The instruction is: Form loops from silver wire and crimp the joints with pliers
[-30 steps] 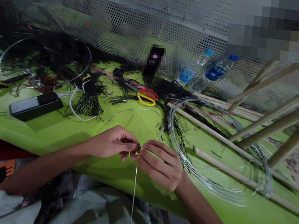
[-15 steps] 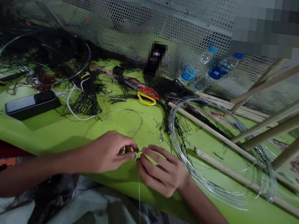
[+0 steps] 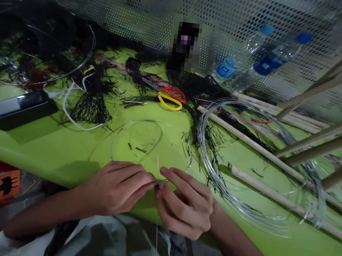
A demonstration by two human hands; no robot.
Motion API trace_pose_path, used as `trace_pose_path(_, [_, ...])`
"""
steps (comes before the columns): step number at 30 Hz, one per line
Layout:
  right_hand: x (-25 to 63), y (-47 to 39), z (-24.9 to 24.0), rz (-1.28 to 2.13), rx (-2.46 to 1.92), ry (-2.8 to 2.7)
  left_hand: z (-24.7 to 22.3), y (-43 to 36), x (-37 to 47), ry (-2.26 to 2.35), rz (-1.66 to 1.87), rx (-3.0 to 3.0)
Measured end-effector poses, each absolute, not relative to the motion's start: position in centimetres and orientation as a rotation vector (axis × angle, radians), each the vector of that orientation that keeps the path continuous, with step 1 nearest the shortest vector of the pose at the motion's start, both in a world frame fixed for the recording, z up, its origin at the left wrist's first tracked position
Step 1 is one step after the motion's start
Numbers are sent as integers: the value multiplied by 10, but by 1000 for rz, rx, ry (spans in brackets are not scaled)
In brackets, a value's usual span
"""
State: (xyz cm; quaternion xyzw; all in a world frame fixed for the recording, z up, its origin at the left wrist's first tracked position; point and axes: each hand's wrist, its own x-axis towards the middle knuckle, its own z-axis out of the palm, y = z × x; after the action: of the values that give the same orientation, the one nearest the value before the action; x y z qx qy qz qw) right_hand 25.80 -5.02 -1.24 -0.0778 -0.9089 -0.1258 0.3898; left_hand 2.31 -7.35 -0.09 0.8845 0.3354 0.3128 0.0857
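Note:
My left hand (image 3: 118, 186) pinches a thin dark strand or wire between thumb and fingertips, just above the table's front edge. Facing it, my right hand (image 3: 185, 204) grips the same spot with thumb and index finger, its other fingers curled loosely. From between the hands a thin wire (image 3: 157, 236) hangs toward my lap, and a short piece of it sticks up above the fingertips. Exactly how the pieces cross there is too small to tell. Behind my hands a wire ring (image 3: 113, 141) lies on the green table (image 3: 71, 153).
A large wire coil (image 3: 202, 140) and wooden poles (image 3: 263, 189) lie at right. Scissors (image 3: 170, 101), black netting (image 3: 91, 105) and a power bank (image 3: 19, 109) sit behind and left. Two water bottles (image 3: 228, 66) (image 3: 267, 65) lean against the perforated metal screen (image 3: 135, 13).
Both hands have come slightly lower in view, still together at the wire. My left fingers have closed more tightly. The view has tilted down, so table objects sit higher or further outward.

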Motion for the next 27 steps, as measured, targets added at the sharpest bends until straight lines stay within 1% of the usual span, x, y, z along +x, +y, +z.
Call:
trace_pose_path(8, [255, -47, -10, -94, -223, -2369, -13, -68, 17, 921, 967, 2652])
trace_pose_path(15, [250, -50, -11, 44, -341, -2427, -15, -63, 17, 953, 899, 2602])
trace_pose_path(20, [248, -49, -13, 279, -464, -2392, -22, -60, 16, 986, 921, 2583])
trace_pose_path(24, [252, -45, -15, 480, -457, -2382, -27, -59, 14, 1001, 849, 2470])
trace_pose_path(27, [254, -45, -19, 608, -419, -2343, -26, -58, 14, 1031, 689, 2350])
